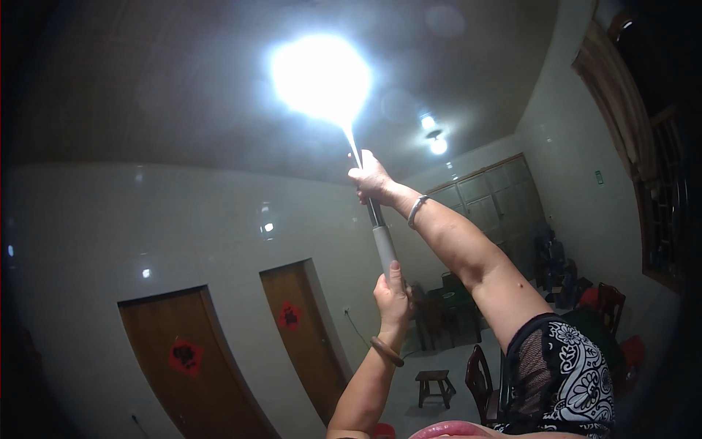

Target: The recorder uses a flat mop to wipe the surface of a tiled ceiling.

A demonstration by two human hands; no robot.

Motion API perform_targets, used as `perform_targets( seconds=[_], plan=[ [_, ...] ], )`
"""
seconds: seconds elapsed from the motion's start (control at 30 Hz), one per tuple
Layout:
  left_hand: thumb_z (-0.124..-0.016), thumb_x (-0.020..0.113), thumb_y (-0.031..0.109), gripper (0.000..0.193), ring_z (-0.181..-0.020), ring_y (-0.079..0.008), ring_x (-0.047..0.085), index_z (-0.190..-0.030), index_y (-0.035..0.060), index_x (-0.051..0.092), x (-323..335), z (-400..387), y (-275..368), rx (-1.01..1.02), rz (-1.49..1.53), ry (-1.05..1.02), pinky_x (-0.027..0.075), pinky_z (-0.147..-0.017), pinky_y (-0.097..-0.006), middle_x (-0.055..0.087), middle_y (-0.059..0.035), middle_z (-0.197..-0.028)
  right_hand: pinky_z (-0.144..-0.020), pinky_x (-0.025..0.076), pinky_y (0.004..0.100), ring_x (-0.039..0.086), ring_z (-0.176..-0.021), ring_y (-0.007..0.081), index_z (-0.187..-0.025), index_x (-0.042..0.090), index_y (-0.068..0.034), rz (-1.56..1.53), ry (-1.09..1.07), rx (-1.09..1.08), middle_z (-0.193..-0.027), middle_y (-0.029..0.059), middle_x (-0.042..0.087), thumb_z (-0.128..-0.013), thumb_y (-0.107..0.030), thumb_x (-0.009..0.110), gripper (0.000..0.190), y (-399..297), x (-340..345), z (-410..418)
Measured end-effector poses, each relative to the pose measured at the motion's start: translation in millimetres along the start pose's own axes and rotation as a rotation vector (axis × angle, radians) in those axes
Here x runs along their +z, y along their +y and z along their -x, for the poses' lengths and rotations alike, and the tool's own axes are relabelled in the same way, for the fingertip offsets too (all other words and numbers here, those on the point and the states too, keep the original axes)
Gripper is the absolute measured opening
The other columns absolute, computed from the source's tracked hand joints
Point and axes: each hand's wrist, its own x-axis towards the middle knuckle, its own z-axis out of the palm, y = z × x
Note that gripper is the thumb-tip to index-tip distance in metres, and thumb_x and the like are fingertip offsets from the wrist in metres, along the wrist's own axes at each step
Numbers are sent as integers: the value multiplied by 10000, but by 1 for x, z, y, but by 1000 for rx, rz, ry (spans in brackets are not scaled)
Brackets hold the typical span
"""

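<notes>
Both my hands grip one long pole (pixel 385 247) that rises towards a glaring white light (pixel 322 77) near the ceiling. My right hand (pixel 374 178) is wrapped round the narrow metal upper part, just below the glare, with a silver bangle (pixel 417 212) on that wrist. Lower down, my left hand (pixel 394 296) closes on the pale grey handle section, thumb pointing up along it. A brown bangle (pixel 386 352) circles the left wrist. The pole's upper end is lost in the glare, so what it touches cannot be told.
Two wooden doors (pixel 170 335) with red paper signs stand on the left. A small wooden stool (pixel 433 376), a dark wooden chair (pixel 480 378) and a green-topped table (pixel 452 297) are on the floor ahead. A curtain (pixel 620 104) hangs at the right. Another lit lamp (pixel 438 145) is on the ceiling.
</notes>
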Motion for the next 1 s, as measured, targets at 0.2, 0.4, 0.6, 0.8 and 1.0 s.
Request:
perform_targets(
  seconds=[0.2, 0.4, 0.6, 0.8, 1.0],
  plan=[
    [-920, 565, 538, 451, -353, -72, 359, -826, 125, 410, 1, 9, 1, -131, 61, -26, 265, -294, -229, 408, 26, -543, -439, 511, 333, 518, -507, 135, -1265, 336, -51, -23, -31, 6, -780, 75, 485, -846, -142, 559, 483, 14, 5, 8],
    [-912, 602, 503, 444, -352, -81, 358, -825, 111, 413, 6, 17, 7, -184, 76, 14, 256, -297, -245, 396, 24, -531, -424, 466, 296, 473, -485, 117, -1258, 382, -63, -133, -68, -76, -774, 43, 467, -889, -198, 562, 433, 18, 20, 18],
    [-906, 639, 250, 294, -349, -98, 372, -817, 66, 426, 12, 12, 11, -76, -93, 122, 272, -296, -276, 416, 3, -543, -440, 482, 321, 500, -516, 135, -1255, 407, -82, -74, -42, -44, -785, 58, 492, -897, -213, 549, 408, 15, 25, 3],
    [-864, 608, 147, 202, -352, -88, 402, -822, 42, 440, -11, 16, 8, 11, -108, 101, 308, -299, -264, 442, -5, -555, -410, 471, 299, 496, -510, 126, -1392, 310, -114, -65, -30, -32, -761, 54, 482, -944, -175, 515, 496, 6, 41, 10],
    [-855, 622, 131, 193, -346, -79, 406, -815, 51, 450, -26, 11, 5, 150, -228, 133, 322, -301, -250, 432, 13, -546, -409, 468, 284, 486, -502, 115, -1419, 275, -122, -74, -56, -56, -787, 53, 478, -944, -180, 502, 529, -19, 51, 23]
  ],
)
